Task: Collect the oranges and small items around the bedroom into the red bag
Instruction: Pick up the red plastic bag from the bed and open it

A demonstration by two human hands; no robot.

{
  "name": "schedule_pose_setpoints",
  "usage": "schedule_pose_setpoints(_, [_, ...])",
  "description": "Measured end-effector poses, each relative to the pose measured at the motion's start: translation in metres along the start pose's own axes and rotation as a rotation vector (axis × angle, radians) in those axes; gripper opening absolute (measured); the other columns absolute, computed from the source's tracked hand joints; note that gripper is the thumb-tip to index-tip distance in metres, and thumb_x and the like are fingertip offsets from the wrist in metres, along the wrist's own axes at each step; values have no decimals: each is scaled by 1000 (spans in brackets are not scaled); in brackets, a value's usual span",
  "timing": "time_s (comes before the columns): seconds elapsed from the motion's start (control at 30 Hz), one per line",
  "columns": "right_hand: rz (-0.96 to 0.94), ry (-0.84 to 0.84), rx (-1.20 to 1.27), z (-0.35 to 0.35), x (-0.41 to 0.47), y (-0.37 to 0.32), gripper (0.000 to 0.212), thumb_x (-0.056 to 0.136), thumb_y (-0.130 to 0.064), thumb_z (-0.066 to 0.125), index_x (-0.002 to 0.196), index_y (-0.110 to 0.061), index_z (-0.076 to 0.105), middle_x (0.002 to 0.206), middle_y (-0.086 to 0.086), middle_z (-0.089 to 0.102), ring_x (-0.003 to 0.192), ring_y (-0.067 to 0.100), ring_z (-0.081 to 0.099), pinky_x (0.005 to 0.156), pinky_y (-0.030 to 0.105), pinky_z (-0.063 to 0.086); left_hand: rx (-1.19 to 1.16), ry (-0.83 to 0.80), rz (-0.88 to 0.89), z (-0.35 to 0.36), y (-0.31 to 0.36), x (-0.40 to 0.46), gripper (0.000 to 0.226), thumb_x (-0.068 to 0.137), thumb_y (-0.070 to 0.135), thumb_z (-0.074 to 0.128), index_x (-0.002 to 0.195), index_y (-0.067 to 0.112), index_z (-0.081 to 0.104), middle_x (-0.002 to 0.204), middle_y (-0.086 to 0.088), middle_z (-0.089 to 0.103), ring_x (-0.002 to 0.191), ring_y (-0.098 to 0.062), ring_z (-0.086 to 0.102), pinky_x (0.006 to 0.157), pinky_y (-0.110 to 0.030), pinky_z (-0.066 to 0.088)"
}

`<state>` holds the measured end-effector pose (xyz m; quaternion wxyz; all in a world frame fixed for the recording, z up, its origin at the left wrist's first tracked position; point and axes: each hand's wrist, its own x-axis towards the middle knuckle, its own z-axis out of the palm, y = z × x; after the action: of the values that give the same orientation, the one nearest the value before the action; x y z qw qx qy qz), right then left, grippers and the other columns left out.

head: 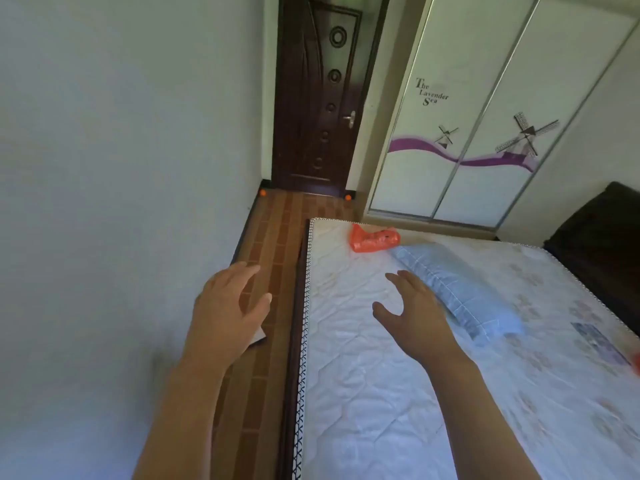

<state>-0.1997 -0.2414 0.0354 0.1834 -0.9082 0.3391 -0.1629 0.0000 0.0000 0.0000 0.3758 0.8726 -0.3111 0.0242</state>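
The red bag (pixel 373 239) lies crumpled on the far left corner of the mattress (pixel 363 375). Two oranges sit on the floor by the door: one orange (pixel 263 193) in the left wall corner, another orange (pixel 348 197) at the foot of the door frame. My left hand (pixel 228 303) hovers over the floor strip beside the bed, fingers relaxed and holding nothing. My right hand (pixel 412 306) reaches out above the mattress, fingers spread and holding nothing, well short of the bag. A red-orange thing (pixel 636 358) shows at the right frame edge, mostly cut off.
A blue pillow (pixel 457 289) lies on the mattress just right of my right hand. A narrow wooden floor strip (pixel 266 244) runs between wall and bed toward a dark door (pixel 318 98). A white wardrobe (pixel 467 116) stands behind the bed. A flat grey-white item (pixel 258 337) lies under my left hand.
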Motion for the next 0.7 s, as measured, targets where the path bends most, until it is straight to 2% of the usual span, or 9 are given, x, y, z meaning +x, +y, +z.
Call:
schedule_pose_setpoints(0.17, [-33, -41, 50, 0, 15, 1, 66, 94, -51, 63, 154, -30, 42, 165, -5, 31, 151, 21, 28, 120, 51, 29, 61, 32, -33, -15, 15, -7, 65, 92, 63, 51, 150, 34, 50, 160, 5, 44, 150, -21, 37, 122, -54, 34])
schedule_pose_setpoints(0.37, [-68, -79, 140, 17, 28, 8, 65, 94, -52, 63, 152, -30, 44, 164, -5, 33, 149, 23, 32, 118, 54, 32, 184, 55, -79, -28, 28, -16, 69, 88, 64, 48, 149, 32, 52, 160, 3, 45, 150, -23, 37, 121, -54, 35])
schedule_pose_setpoints(0.5, [-93, -108, 172, 25, 29, 5, 64, 94, -52, 62, 152, -30, 44, 165, -6, 31, 150, 22, 30, 119, 52, 31, 207, 89, -106, -35, 26, -27, 57, 96, 54, 62, 149, 35, 50, 160, 5, 44, 150, -21, 35, 122, -53, 34])
schedule_pose_setpoints(0.7, [-133, -114, 199, 28, 28, -5, 63, 94, -52, 62, 151, -31, 45, 164, -6, 32, 150, 21, 30, 119, 52, 33, 202, 120, -132, -40, 27, -38, 56, 96, 50, 63, 149, 35, 50, 160, 7, 44, 150, -20, 35, 122, -52, 34])
